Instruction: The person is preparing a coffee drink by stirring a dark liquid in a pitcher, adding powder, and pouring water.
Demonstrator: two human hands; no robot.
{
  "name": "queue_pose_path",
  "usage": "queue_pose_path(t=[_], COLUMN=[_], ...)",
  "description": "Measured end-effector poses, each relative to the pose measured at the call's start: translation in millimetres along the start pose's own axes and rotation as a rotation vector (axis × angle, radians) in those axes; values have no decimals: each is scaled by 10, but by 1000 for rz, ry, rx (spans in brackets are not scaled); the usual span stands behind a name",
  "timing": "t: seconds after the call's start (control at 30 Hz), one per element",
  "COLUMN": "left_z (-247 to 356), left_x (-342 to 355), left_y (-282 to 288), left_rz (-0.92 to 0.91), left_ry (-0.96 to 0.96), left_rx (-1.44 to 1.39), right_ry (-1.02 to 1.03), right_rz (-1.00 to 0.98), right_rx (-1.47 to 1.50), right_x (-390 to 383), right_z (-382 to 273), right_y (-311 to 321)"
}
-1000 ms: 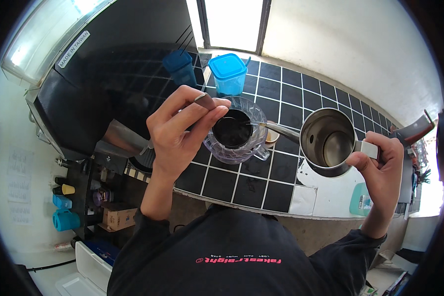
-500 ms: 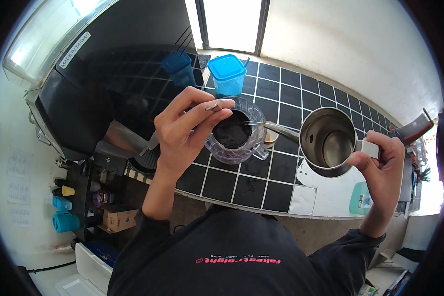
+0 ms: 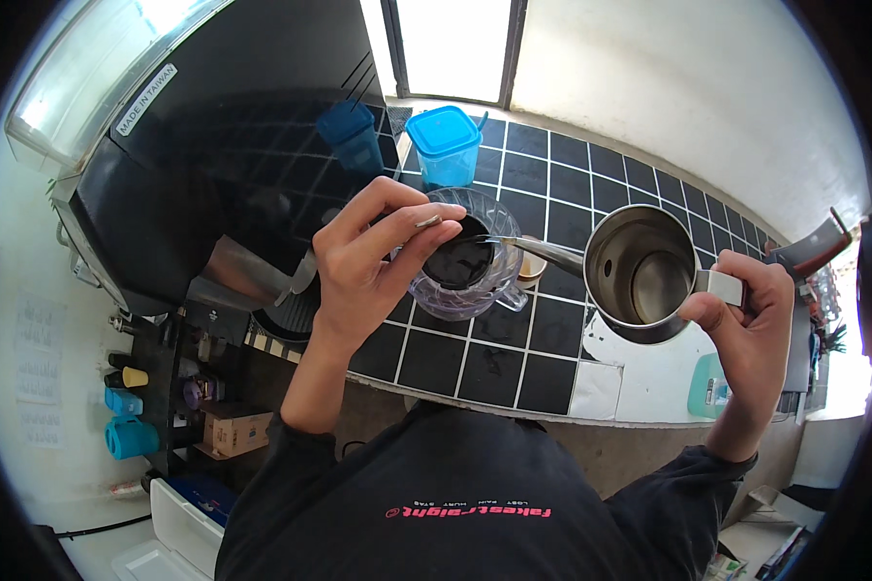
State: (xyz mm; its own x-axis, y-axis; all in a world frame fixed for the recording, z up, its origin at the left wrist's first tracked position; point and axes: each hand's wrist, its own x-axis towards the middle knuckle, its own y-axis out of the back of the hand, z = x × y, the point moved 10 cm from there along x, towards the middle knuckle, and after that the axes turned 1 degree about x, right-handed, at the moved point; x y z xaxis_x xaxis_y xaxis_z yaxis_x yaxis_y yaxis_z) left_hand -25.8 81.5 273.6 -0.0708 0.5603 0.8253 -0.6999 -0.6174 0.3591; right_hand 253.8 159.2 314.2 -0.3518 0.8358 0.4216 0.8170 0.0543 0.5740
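Note:
My left hand (image 3: 358, 261) is closed in a pinch on a thin metal handle (image 3: 428, 222), which looks like a spoon's. Its lower end is hidden by my fingers and the dark bed. Beneath is a clear ribbed dripper (image 3: 506, 230) with wet dark coffee (image 3: 458, 267) inside, above a clear vessel whose handle (image 3: 513, 298) points right. On the right, my right hand (image 3: 746, 324) grips a lidless stainless steel gooseneck kettle (image 3: 686, 242) by its handle. The kettle's spout (image 3: 559, 257) reaches over the dripper's rim, and a little liquid lies in the kettle.
A blue-lidded container (image 3: 445, 145) stands beyond the dripper on the black tiled counter (image 3: 494, 373). Just right of the dripper is a small cup (image 3: 531, 266). A green bottle (image 3: 709, 387) lies near the front right, and a dark machine (image 3: 213, 145) rises at left.
My left hand has shifted slightly right and down with the metal handle over the coffee. The kettle in my right hand has moved only a touch up and left.

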Motion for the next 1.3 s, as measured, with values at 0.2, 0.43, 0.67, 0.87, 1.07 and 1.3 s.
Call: queue_pose_path(t=[0.2,0.43,0.67,0.87,1.07,1.3], left_z=[5,17,15,6,-40,-52], left_x=[-3,-30,-32,-53,-70,-79], left_y=[-17,-61,-38,-82,-92,-102], left_rz=[-5,-25,-38,-41,-32,-39], left_ry=[-45,-43,-37,6,61,64], left_rx=[2,2,4,-35,-57,-76], right_ry=[-124,-38,23,-12,8,4], right_rz=[-99,31,90,120,-22,-23], right_rx=[-42,-68,-121,-69,-2,36], right_x=[-15,-110,-129,-140,-11,2], right_z=[115,112,50,106,21,23], right_y=[-21,121,142,145,37,9])
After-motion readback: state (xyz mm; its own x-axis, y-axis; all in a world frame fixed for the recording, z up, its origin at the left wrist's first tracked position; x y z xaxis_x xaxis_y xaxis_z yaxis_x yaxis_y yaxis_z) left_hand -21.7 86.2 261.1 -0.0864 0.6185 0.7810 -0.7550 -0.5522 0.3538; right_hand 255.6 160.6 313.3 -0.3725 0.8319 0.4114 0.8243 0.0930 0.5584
